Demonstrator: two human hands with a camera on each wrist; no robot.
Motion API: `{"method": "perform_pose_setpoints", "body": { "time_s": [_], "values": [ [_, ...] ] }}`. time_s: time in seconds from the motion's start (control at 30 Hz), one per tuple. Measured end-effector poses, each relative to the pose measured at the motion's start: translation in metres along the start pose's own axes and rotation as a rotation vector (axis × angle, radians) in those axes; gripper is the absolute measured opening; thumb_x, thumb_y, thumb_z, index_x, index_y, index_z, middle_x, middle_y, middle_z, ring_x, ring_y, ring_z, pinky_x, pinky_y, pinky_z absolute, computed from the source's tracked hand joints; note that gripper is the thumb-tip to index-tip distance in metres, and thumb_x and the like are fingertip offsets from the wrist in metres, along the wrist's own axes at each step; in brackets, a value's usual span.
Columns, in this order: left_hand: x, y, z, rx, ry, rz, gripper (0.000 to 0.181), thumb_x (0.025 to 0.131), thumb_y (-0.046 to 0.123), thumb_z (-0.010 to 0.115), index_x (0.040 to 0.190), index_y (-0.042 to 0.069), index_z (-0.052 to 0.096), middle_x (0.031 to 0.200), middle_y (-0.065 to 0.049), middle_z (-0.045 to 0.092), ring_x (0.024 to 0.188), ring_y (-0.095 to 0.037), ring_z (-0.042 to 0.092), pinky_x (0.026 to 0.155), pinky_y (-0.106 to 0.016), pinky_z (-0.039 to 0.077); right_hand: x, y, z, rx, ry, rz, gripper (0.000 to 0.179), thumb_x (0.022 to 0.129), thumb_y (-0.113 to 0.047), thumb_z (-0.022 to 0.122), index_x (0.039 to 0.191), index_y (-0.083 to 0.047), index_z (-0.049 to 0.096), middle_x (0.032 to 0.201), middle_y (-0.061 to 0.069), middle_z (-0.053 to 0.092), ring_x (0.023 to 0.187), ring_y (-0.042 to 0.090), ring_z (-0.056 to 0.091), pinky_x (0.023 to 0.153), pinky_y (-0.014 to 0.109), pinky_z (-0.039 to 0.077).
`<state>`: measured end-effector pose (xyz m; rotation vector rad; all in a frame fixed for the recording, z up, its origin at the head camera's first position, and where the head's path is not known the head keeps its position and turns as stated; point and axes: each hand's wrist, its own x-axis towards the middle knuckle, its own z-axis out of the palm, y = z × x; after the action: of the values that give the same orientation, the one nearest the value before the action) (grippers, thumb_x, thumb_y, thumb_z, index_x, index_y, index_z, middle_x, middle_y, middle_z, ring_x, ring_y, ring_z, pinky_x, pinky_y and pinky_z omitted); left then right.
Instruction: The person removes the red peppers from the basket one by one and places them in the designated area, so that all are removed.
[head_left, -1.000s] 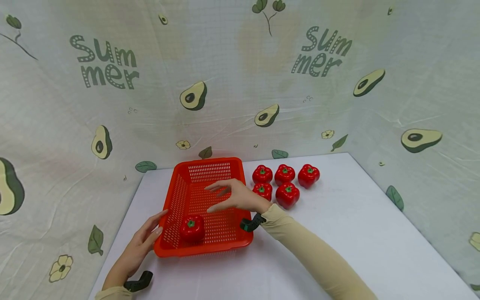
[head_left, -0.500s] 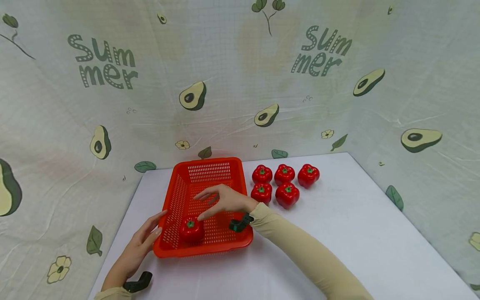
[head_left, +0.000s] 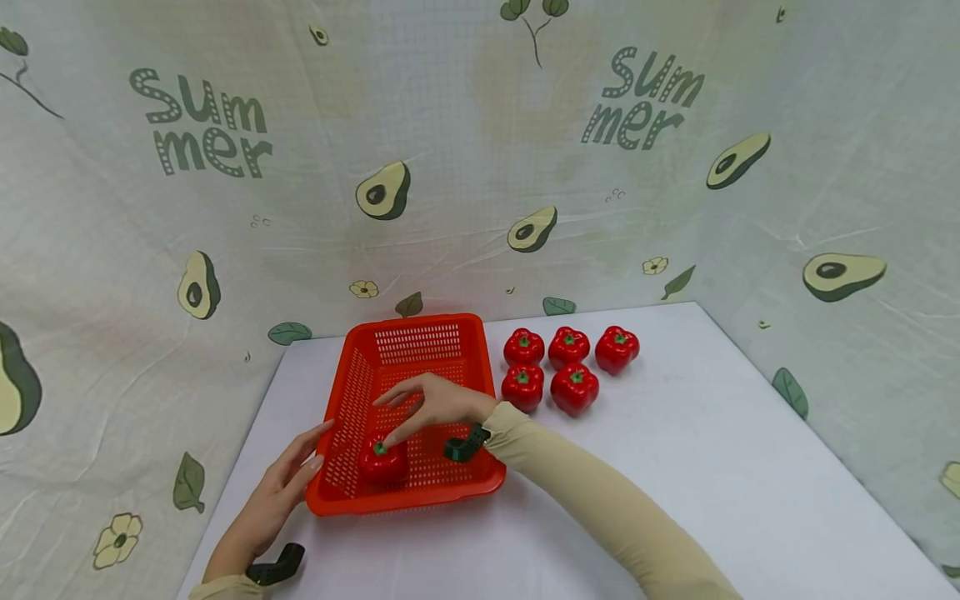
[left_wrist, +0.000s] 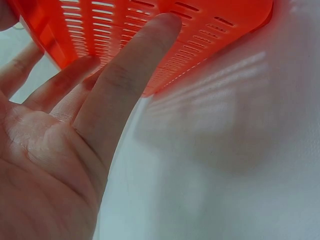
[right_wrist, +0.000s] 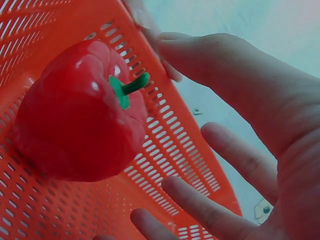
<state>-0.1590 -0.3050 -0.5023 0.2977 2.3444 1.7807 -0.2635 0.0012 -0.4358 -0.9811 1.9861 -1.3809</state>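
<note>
A red plastic basket (head_left: 405, 502) with slotted walls stands on the white table. In its near left part sits one red bell pepper (head_left: 382, 468) with a green stem. My right hand (head_left: 431, 404) hovers over the basket, fingers spread and holding nothing. In the head view its thumb tip overlaps the pepper by the stem; the right wrist view shows the whole bell pepper (right_wrist: 82, 120) beyond the spread fingers. My left hand (head_left: 273, 496) is at the basket's left rim, its extended fingers (left_wrist: 120, 80) against the slotted outer wall (left_wrist: 210, 32) in the left wrist view.
Several more red bell peppers (head_left: 575, 389) stand grouped on the table just right of the basket. A pale cloth printed with avocados (head_left: 383, 191) hangs behind and along both sides of the table (head_left: 712, 433). Each wrist wears a dark band (head_left: 277, 565).
My right hand has moved left and slightly down inside the basket, from its right half to just over the pepper. The left hand stays at the rim.
</note>
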Motion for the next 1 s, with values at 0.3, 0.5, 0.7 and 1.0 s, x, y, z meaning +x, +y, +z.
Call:
{"method": "perform_pose_setpoints", "body": {
  "time_s": [0.3,0.5,0.7,1.0],
  "values": [
    [-0.001,-0.001,0.000,0.005,-0.018,0.030,0.051,0.108,0.025,0.045,0.156,0.031,0.031,0.162,-0.007,0.023,0.126,-0.002,0.051,0.090,-0.036,0.055,0.006,0.000,0.009,-0.013,-0.029,0.041,0.055,0.080,-0.025,0.085,0.131,-0.024,0.065,0.126,-0.005,0.062,0.127,0.036,0.050,0.082,0.030,0.055],
    [0.000,-0.001,-0.001,-0.008,-0.017,0.033,0.050,0.108,0.025,0.044,0.156,0.031,0.031,0.162,-0.007,0.022,0.125,-0.002,0.051,0.090,-0.036,0.055,0.008,0.001,0.012,-0.010,-0.038,0.059,0.054,0.080,-0.024,0.086,0.130,-0.026,0.066,0.124,-0.008,0.062,0.130,0.035,0.046,0.081,0.030,0.055],
    [-0.001,-0.001,-0.001,0.007,-0.008,0.022,0.050,0.107,0.025,0.045,0.155,0.033,0.031,0.162,-0.006,0.023,0.126,-0.001,0.050,0.090,-0.037,0.055,0.009,0.002,0.014,-0.017,-0.063,0.047,0.057,0.081,-0.023,0.085,0.134,-0.019,0.064,0.125,-0.011,0.062,0.131,0.034,0.045,0.084,0.029,0.054],
    [-0.002,-0.001,-0.001,0.003,-0.031,0.056,0.051,0.108,0.024,0.044,0.156,0.028,0.029,0.162,-0.012,0.020,0.126,-0.006,0.052,0.089,-0.036,0.056,0.012,0.001,0.018,-0.048,-0.094,0.041,0.059,0.080,-0.021,0.085,0.135,-0.013,0.064,0.134,0.003,0.061,0.128,0.032,0.048,0.084,0.027,0.054]
  ]
}}
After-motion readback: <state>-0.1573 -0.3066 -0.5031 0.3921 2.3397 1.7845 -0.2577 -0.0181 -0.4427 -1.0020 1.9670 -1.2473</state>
